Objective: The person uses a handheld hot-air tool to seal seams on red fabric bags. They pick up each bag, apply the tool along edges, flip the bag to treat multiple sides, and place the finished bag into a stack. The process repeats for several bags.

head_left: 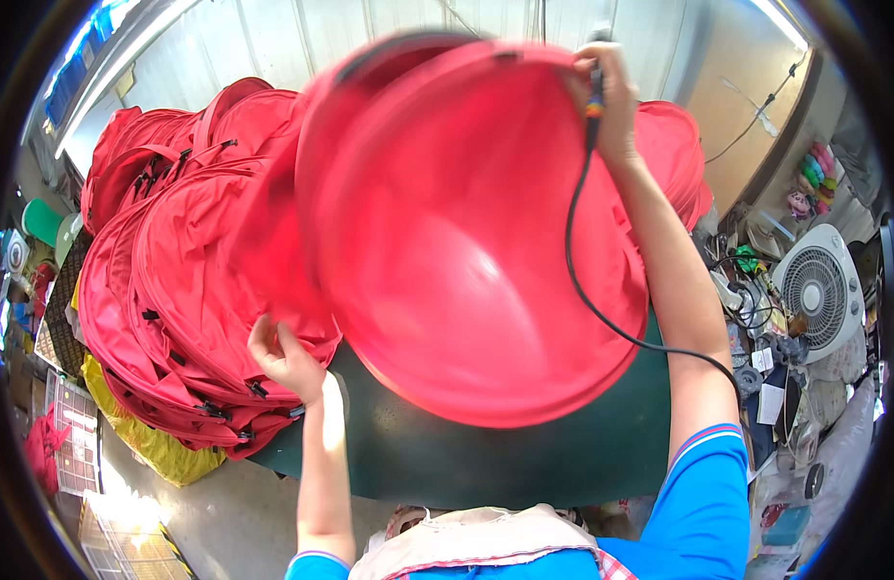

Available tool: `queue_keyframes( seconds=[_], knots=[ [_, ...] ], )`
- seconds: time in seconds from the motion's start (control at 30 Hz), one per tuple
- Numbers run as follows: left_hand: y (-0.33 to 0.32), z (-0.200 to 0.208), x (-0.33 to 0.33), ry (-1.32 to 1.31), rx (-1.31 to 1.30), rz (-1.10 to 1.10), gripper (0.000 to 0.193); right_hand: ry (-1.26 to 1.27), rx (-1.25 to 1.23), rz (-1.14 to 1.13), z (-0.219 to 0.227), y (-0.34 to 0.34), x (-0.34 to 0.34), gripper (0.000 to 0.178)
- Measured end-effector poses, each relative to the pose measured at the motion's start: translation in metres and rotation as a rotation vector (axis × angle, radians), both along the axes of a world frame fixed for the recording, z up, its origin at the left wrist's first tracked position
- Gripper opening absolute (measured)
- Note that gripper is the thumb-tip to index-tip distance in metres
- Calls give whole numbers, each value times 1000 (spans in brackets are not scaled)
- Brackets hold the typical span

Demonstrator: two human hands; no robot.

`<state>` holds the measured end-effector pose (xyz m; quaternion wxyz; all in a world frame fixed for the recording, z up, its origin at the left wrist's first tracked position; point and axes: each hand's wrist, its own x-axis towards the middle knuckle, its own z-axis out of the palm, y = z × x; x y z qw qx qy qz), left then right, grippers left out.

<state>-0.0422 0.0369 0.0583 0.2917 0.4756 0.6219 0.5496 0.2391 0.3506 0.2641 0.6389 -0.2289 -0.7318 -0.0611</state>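
A red fabric canopy (pixel 466 261) with a rounded rim is raised over the table, blurred by motion. My right hand (pixel 609 106) is at its upper right rim, closed around a slim black corded tool (pixel 595 92) with coloured bands by the cable. Whether the fingers also grip the rim cannot be made out. The black cable (pixel 577 261) hangs down across the canopy and over my right forearm. My left hand (pixel 287 361) is lower left, fingers loosely bent and apart with nothing seen in them, in front of a heap of similar red canopies (pixel 186 280).
A dark green table (pixel 447 459) lies beneath. More red fabric (pixel 671 155) sits behind my right arm. To the right stand a white fan (pixel 819 293) and cluttered small items with cables. At left are a yellow bag (pixel 161 435) and wire racks (pixel 128 536) on the floor.
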Motion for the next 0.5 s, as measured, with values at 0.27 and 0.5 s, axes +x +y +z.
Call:
queue_keyframes(
  seconds=[0.27, 0.5],
  knots=[
    [126, -8, 161, -574, 320, -186, 63, 65, 83, 28, -26, -55, -3, 39],
    [112, -2, 75, -1343, 170, -457, 53, 67, -139, 83, -124, -42, -16, 42]
  ],
)
